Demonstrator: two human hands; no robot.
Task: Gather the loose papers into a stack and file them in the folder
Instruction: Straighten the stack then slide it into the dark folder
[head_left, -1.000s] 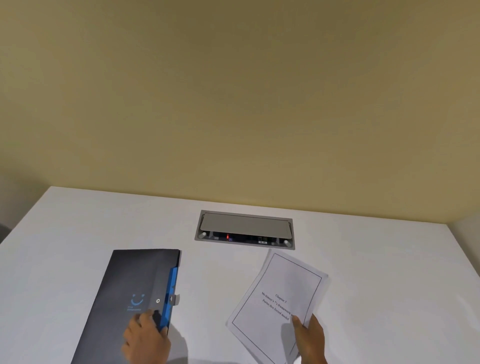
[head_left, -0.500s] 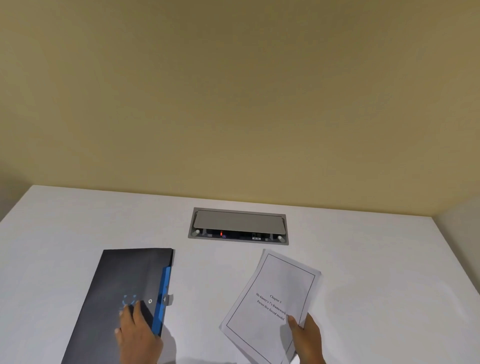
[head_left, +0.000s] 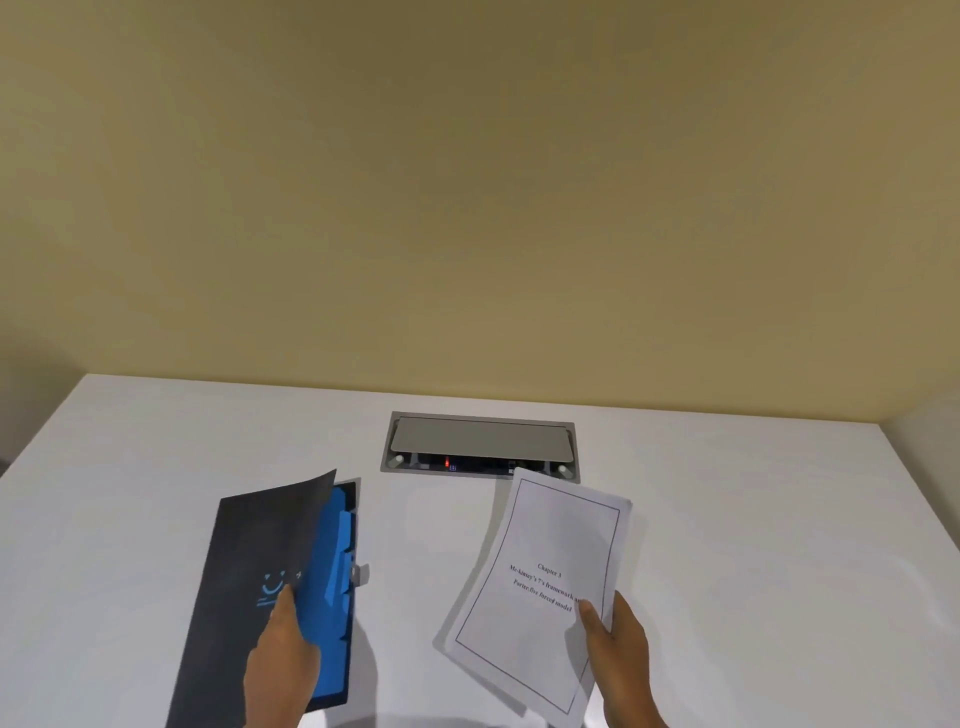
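A dark grey folder (head_left: 244, 566) with a blue smile mark lies at the near left of the white table (head_left: 156, 447). My left hand (head_left: 280, 660) grips the right edge of its front cover and holds it lifted, so the blue tabbed dividers (head_left: 335, 566) inside show. My right hand (head_left: 621, 654) holds a stack of white printed papers (head_left: 550, 540) by its near right corner, tilted, just above the table at the near right. The top sheet has a thin border and a few lines of title text.
A grey cable box (head_left: 480, 447) with a flap lid is set into the table behind the papers; the stack's far corner overlaps its front rim. A beige wall runs along the table's far edge. The table's right edge is at the far right.
My left hand has lifted the folder's cover, which was flat shut before, and the blue dividers now show. The paper stack in my right hand has stayed nearly in place.
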